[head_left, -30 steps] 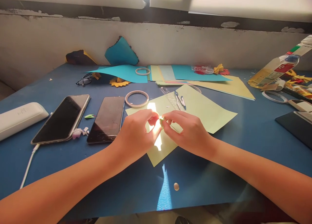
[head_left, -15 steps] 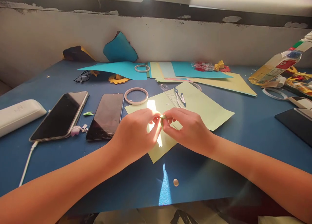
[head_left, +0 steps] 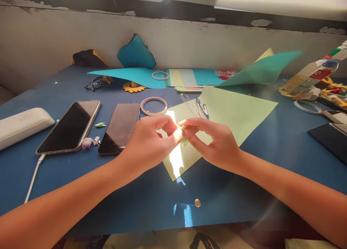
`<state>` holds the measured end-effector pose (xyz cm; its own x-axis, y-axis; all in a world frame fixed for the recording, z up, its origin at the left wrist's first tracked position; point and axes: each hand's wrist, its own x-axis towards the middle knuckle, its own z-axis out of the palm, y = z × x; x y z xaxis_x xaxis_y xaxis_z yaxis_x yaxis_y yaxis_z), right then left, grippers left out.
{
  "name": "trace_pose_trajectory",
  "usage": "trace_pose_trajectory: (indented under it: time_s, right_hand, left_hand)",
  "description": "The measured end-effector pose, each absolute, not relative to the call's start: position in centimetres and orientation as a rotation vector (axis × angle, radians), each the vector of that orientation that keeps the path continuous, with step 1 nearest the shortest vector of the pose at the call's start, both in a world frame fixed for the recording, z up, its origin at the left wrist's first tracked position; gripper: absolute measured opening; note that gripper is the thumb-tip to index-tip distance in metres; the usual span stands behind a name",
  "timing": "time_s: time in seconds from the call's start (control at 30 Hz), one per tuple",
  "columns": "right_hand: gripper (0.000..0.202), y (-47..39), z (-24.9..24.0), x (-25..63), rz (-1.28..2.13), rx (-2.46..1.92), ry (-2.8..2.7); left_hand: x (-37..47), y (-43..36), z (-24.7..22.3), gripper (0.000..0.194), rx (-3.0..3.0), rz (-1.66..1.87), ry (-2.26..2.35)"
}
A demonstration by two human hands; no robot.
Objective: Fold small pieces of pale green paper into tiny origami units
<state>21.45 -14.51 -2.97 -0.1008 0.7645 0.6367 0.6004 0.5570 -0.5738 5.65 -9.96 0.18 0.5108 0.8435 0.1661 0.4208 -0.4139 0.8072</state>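
Between the fingertips of both hands is a small folded piece of light green paper [head_left: 184, 140], partly hidden. My left hand [head_left: 153, 138] pinches it from the left with thumb and forefinger. From the other side, my right hand [head_left: 221, 142] pinches it too, thumb and fingers closed round its edge. Below the hands lies a large pale green sheet [head_left: 238, 111], with a bright patch of sunlight on its left part. On that sheet, just beyond the fingers, are a clear ruler [head_left: 189, 103], a compass [head_left: 199, 106] and a blue-capped pen [head_left: 205, 111].
Two phones [head_left: 72, 124] lie left, near a white case [head_left: 23, 126] and a small green folded paper [head_left: 101, 124]. Tape rolls [head_left: 153, 99] and blue sheets [head_left: 130, 76] lie behind. A raised teal sheet [head_left: 267, 70] blurs beside a tilted bottle [head_left: 309, 77]. A small round disc [head_left: 197, 203] lies in front.
At the back right, the teal sheet has lifted and the pale sheet's right corner has spread outward. My fingers have loosened their curl around the folded paper. The view has shifted slightly.
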Motion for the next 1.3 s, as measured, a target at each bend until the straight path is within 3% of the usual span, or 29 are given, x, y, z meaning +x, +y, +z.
trace_pose_trajectory:
  time_s: [0.27, 0.57, 0.77, 0.93, 1.3]
  right_hand:
    - [0.016, -14.7, -2.8, 20.7, 0.667, -1.149, -1.535]
    - [0.023, -14.8, -2.5, 20.6, 0.784, -1.205, -1.395]
    - [0.021, -14.9, -2.3, 20.6, 0.703, -1.213, -1.407]
    - [0.022, -15.0, -2.4, 20.8, 0.604, -1.222, -1.461]
    - [0.022, -15.1, -2.7, 20.5, 0.29, -1.26, -1.552]
  left_hand:
    - [5.9, -9.8, 0.1, 0.013, 2.109, 0.723, 1.093]
    - [5.8, -9.9, -0.1, 0.012, 2.082, 0.727, 1.089]
    - [5.8, -10.1, -0.5, 0.003, 2.429, 0.862, 1.024]
    - [5.6, -10.0, -0.7, 0.015, 2.561, 0.98, 0.995]
    - [5.5, -10.5, -0.7, 0.015, 2.56, 1.117, 0.937]
